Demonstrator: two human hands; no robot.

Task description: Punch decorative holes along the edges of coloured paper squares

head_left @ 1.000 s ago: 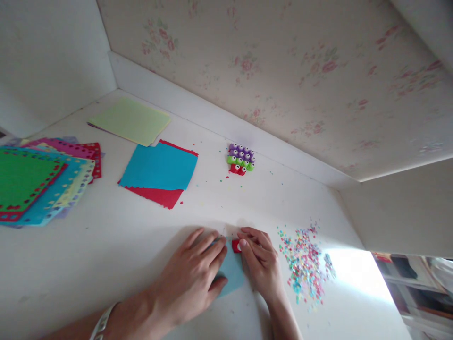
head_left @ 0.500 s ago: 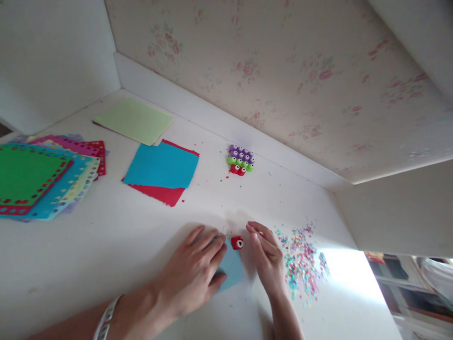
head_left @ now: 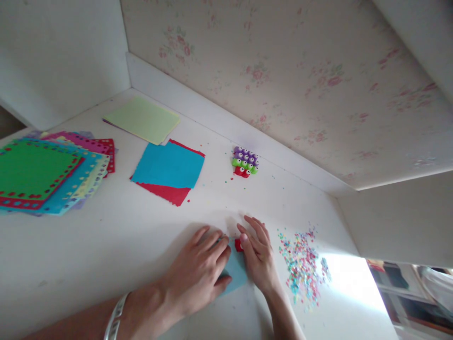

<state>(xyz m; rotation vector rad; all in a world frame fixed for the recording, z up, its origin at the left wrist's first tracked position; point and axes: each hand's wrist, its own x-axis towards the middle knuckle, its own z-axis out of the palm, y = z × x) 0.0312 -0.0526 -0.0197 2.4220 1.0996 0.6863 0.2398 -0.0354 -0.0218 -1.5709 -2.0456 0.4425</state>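
Observation:
A light blue sheet of paper [head_left: 236,274] lies on the table, its left part covered by my left hand [head_left: 200,269]. That hand rests flat with the fingers spread, pinning the sheet down. At the sheet's upper edge sits a small red craft punch [head_left: 238,244]. The thumb of my right hand [head_left: 260,252] is on the punch and hides most of its button, while the other fingers reach past it on the far side. Several more punches [head_left: 245,161] in purple, green and red stand in rows farther back.
Loose confetti [head_left: 303,267] is strewn to the right. Blue paper [head_left: 170,165] over red paper [head_left: 164,192] lies left of centre, with pale green sheets [head_left: 143,119] behind. A stack of punched coloured sheets [head_left: 38,167] is at far left. A flowered wall panel [head_left: 269,71] rises behind.
My right hand has moved left onto the red craft punch, its thumb now covering the button. My left hand keeps its place on the paper. The whole view has shifted slightly.

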